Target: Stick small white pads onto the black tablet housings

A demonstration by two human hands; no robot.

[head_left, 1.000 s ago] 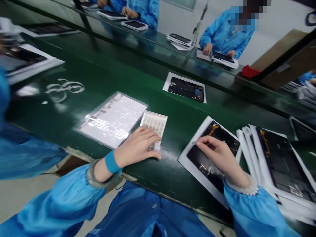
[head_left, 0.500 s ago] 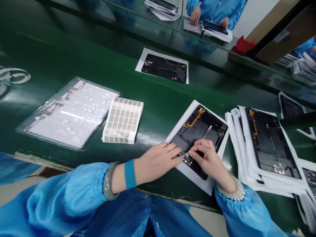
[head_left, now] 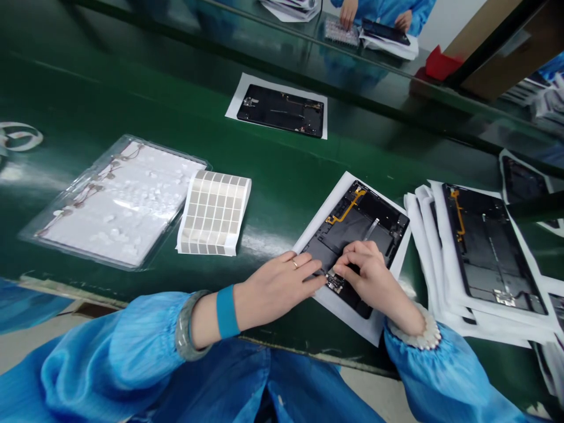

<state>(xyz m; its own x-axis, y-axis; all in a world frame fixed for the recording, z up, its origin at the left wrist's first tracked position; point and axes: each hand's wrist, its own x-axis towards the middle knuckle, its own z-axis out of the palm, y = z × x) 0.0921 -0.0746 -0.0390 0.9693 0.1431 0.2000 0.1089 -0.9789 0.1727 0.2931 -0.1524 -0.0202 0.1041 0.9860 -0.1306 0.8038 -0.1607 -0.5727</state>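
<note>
An opened tablet housing (head_left: pixel 324 249) lies slantwise on a white sheet (head_left: pixel 328 197), its black inside facing up. An orange flex cable (head_left: pixel 350 207) runs along its upper left, and a small circuit board (head_left: pixel 335 283) sits at its near end. My left hand (head_left: pixel 277 288) rests at the housing's near left edge, fingers stretched out and fingertips beside that board. My right hand (head_left: pixel 363 273) is over the housing, thumb and forefinger pinched just above the board. Something small and pale shows at those fingertips, too hidden to name.
Left are a sheet of grey rectangular stickers (head_left: pixel 214 214) and a clear tray (head_left: pixel 114 205) with small wired parts. Another housing (head_left: pixel 282 110) lies farther back. Stacked housings with white sheets (head_left: pixel 493 252) stand right. Past the ledge, a person in blue (head_left: pixel 392 12) handles similar parts.
The camera view has shifted slightly. Both hands stay at the same board on the housing, with the right hand's pinch almost unchanged.
</note>
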